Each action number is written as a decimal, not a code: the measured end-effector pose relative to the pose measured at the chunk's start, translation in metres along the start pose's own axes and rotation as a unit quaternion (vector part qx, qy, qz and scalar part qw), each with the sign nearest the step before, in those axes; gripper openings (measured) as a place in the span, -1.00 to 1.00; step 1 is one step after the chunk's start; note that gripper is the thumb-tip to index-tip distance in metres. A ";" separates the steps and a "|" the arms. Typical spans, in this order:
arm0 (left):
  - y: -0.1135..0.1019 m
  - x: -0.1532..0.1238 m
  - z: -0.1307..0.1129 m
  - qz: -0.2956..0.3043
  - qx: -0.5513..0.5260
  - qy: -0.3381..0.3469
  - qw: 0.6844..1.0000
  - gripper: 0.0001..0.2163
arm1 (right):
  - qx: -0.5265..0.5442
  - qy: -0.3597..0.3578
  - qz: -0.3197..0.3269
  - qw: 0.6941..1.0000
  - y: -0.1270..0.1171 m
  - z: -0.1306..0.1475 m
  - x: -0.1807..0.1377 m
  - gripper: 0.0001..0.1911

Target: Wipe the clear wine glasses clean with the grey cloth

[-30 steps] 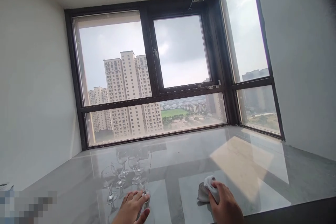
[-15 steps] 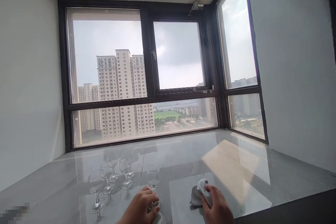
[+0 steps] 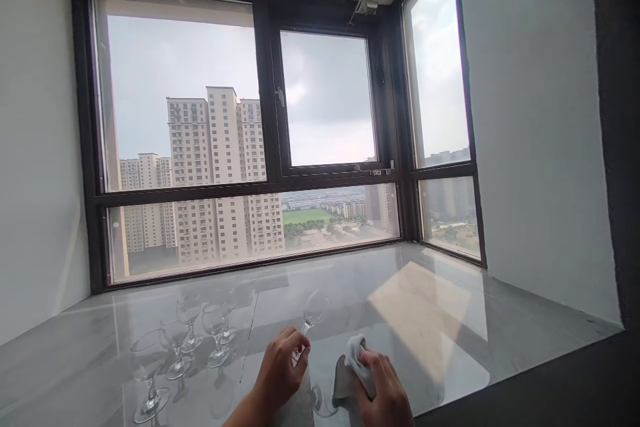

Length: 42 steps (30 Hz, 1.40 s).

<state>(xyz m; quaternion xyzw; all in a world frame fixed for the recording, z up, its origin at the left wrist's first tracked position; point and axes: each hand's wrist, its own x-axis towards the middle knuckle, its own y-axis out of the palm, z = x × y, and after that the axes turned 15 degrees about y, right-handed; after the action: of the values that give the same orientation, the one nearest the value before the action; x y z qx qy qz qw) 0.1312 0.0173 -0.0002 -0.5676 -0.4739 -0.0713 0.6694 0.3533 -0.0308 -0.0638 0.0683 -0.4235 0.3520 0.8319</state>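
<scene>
My left hand (image 3: 284, 367) is closed around the stem of a clear wine glass (image 3: 316, 307). That glass leans to the right, its bowl above my fingers; its foot is mostly hidden by the hand. A faint round glassy shape shows below, and I cannot tell whether it is a reflection. In my right hand (image 3: 383, 387) is a bunched grey and white cloth (image 3: 356, 353), with a grey fold hanging toward the left. Several more stemmed glasses stand upright to the left, the nearest glass (image 3: 150, 367) toward the front.
The glasses stand on a glossy grey stone sill (image 3: 430, 320) with a seam line and bright window reflections. Behind it rises a dark-framed window (image 3: 270, 180). White walls close both sides, and the sill's front edge (image 3: 480, 388) runs along the lower right.
My left hand has lifted and tilted the wine glass to the right, toward the cloth. The view has shifted, so the window and standing glasses appear further left.
</scene>
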 end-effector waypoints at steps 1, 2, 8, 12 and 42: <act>0.000 -0.001 0.000 -0.004 0.001 -0.004 1.000 -0.90 | 0.016 -0.022 0.013 1.000 0.001 0.004 0.000 -0.90; 0.001 -0.001 0.000 -0.005 -0.002 -0.005 1.000 -0.91 | 0.029 -0.044 0.026 0.998 0.003 0.009 0.001 -0.84; 0.007 -0.002 -0.002 0.020 -0.032 0.056 0.998 -0.50 | 0.054 -0.087 0.041 0.994 0.003 0.034 0.015 -0.65; 0.007 -0.004 0.002 -0.009 -0.038 0.081 0.996 -0.55 | 0.051 -0.072 0.019 0.996 -0.002 0.042 0.030 -0.77; -0.001 0.007 0.005 0.025 -0.109 -0.012 0.994 -0.80 | 0.236 0.277 0.164 0.917 -0.019 0.049 0.063 -0.79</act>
<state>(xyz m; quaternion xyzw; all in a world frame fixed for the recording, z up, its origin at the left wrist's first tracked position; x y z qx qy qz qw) 0.1316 0.0247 0.0048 -0.6499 -0.4564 -0.0989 0.5996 0.3580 -0.0319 0.0181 0.0924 -0.0860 0.5780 0.8062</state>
